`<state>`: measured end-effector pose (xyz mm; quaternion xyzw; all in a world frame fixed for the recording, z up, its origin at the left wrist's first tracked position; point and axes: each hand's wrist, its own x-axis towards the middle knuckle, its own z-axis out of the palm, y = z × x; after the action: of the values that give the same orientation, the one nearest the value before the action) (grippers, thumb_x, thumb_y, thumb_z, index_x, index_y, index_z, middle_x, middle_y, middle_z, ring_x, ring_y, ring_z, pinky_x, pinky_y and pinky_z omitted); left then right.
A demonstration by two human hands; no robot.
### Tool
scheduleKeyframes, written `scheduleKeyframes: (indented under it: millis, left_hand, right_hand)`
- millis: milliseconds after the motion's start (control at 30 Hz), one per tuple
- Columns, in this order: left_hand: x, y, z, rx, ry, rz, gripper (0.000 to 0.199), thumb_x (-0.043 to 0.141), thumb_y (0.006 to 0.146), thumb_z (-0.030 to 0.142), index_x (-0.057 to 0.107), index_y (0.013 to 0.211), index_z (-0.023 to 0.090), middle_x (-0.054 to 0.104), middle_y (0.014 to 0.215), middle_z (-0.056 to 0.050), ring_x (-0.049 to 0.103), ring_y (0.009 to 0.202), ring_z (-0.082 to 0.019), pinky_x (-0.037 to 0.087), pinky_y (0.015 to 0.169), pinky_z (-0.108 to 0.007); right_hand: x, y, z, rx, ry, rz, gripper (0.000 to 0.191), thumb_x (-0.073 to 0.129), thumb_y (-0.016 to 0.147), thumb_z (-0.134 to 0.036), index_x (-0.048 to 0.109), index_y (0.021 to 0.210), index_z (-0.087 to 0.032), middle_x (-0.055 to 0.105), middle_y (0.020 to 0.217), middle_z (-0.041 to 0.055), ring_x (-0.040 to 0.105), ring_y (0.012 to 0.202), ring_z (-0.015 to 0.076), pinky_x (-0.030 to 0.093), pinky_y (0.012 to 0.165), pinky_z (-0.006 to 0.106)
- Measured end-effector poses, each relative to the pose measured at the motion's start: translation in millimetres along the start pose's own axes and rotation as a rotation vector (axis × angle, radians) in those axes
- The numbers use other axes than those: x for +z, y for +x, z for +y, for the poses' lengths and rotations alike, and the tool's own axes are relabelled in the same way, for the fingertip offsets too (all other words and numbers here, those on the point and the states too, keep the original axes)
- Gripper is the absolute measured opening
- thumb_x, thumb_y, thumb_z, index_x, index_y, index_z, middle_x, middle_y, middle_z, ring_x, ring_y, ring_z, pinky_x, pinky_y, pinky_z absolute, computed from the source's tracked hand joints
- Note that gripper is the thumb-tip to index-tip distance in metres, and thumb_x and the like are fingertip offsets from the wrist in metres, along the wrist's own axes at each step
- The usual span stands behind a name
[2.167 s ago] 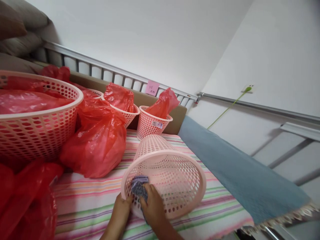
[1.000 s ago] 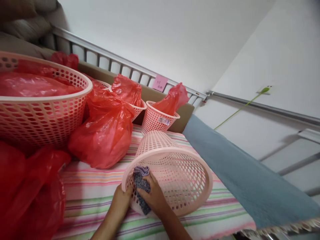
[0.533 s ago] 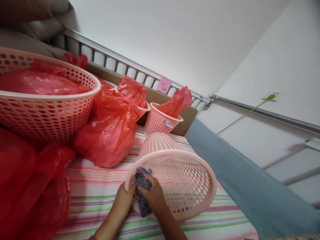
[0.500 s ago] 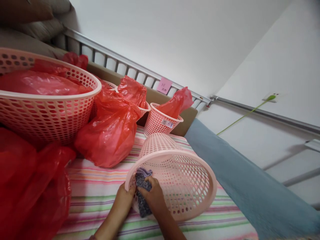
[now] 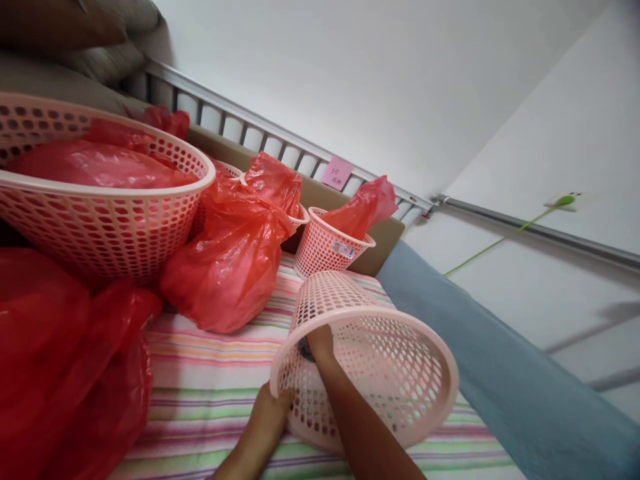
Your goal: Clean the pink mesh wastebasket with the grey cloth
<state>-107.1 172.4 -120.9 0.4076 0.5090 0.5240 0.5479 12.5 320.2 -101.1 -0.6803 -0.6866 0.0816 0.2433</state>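
A pale pink plastic basket (image 5: 367, 316) with perforated walls lies tilted on its side, its wide mouth facing me. My left hand (image 5: 274, 405) is closed on the left part of its rim, thumb on the inner side. Deep in the basket, my right hand (image 5: 321, 341) presses a dark grey cloth (image 5: 305, 348) against the left inner wall. Most of the cloth and the fingertips are hidden behind the hand and the rim.
A striped sheet (image 5: 200, 393) lies beneath. Red plastic bags (image 5: 230, 267) and a large pink basket (image 5: 100, 227) crowd the left. Behind stands a small pink basket (image 5: 320, 243) holding a red bag. A slatted rail (image 5: 240, 130) runs along the back; blue fabric (image 5: 480, 347) lies right.
My right hand has gone from the basket's mouth deeper inside with the cloth. The left hand keeps its hold on the rim, now slightly lower. The view has shifted a little.
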Motion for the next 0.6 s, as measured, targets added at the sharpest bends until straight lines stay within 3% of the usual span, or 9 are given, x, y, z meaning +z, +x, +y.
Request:
scheduleKeyframes:
  millis: [167, 267, 500, 600]
  left_hand:
    - [-22.4, 5.9, 15.7, 0.07, 0.018, 0.029, 0.045, 0.052, 0.075, 0.04, 0.066, 0.105, 0.009, 0.071, 0.101, -0.012, 0.064, 0.094, -0.029, 0.047, 0.086, -0.037]
    - [-31.2, 11.5, 22.0, 0.059, 0.009, 0.083, 0.046, 0.051, 0.076, 0.04, 0.065, 0.106, 0.008, 0.071, 0.102, -0.012, 0.064, 0.094, -0.029, 0.046, 0.086, -0.037]
    - [-26.2, 9.3, 14.6, 0.04, -0.067, 0.068, 0.044, 0.051, 0.077, 0.043, 0.067, 0.094, 0.006, 0.074, 0.083, -0.011, 0.067, 0.081, -0.027, 0.051, 0.072, -0.031]
    - [-25.2, 9.4, 11.1, 0.037, -0.081, 0.072, 0.044, 0.051, 0.077, 0.045, 0.067, 0.09, 0.006, 0.074, 0.081, -0.011, 0.067, 0.08, -0.027, 0.05, 0.07, -0.03]
  right_hand:
    - [7.6, 9.5, 9.3, 0.053, -0.013, -0.081, 0.033, 0.052, 0.076, -0.031, 0.058, 0.104, -0.015, 0.066, 0.092, 0.0081, 0.061, 0.088, 0.0196, 0.041, 0.075, 0.027]
    - [6.1, -4.6, 7.9, 0.044, -0.013, -0.11, 0.036, 0.053, 0.076, -0.033, 0.056, 0.107, -0.015, 0.066, 0.092, 0.0071, 0.061, 0.087, 0.0195, 0.041, 0.075, 0.027]
    - [-6.7, -121.1, 0.5, -0.133, 0.117, -0.128, 0.029, 0.05, 0.076, -0.033, 0.056, 0.102, -0.019, 0.063, 0.096, 0.0057, 0.058, 0.091, 0.0201, 0.042, 0.08, 0.028]
    - [-12.4, -145.8, -0.6, -0.183, 0.117, -0.128, 0.027, 0.05, 0.076, -0.03, 0.055, 0.101, -0.02, 0.061, 0.097, 0.0058, 0.057, 0.091, 0.0203, 0.041, 0.081, 0.029]
